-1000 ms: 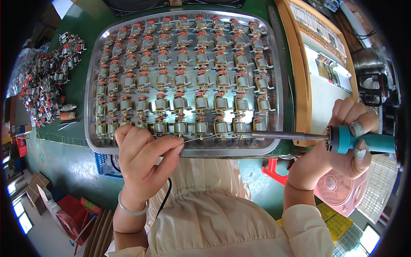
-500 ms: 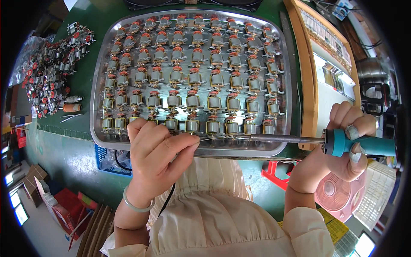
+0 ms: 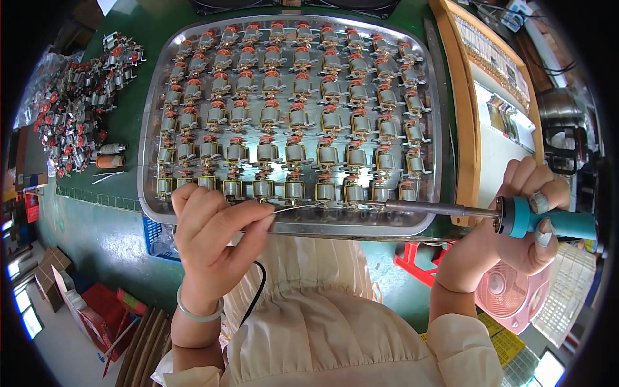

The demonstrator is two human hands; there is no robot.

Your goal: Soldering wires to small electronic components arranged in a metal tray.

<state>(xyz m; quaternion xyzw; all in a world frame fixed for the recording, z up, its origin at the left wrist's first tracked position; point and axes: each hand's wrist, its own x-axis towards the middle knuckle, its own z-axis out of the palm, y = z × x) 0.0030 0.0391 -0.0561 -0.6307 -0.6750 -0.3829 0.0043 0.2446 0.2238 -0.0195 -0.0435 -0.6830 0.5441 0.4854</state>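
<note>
My left hand (image 3: 219,235) is closed in a pinch on a thin strand of solder wire (image 3: 298,207), whose free end points right along the tray's near edge. In my right hand (image 3: 540,193) is a soldering iron (image 3: 562,221) with a teal handle, its long metal shaft pointing left over the front row. White wraps cover some fingertips of that hand. Below both hands' line lies a metal tray (image 3: 290,229) filled with rows of small coils (image 3: 294,190), each with a grey winding and red top. The iron's tip is close to the front-row coils; whether it touches one I cannot tell.
Left of the tray lies a heap of similar loose coils (image 3: 84,106), with an orange spool (image 3: 111,162) beside it. A wooden-framed box (image 3: 465,129) stands on the right. Below the table's edge are a pink fan (image 3: 509,284) and a blue basket (image 3: 158,240).
My left hand has moved left, and more of the solder wire shows beyond its fingers. The iron has shifted slightly right. The tray with its coils sits a little farther right.
</note>
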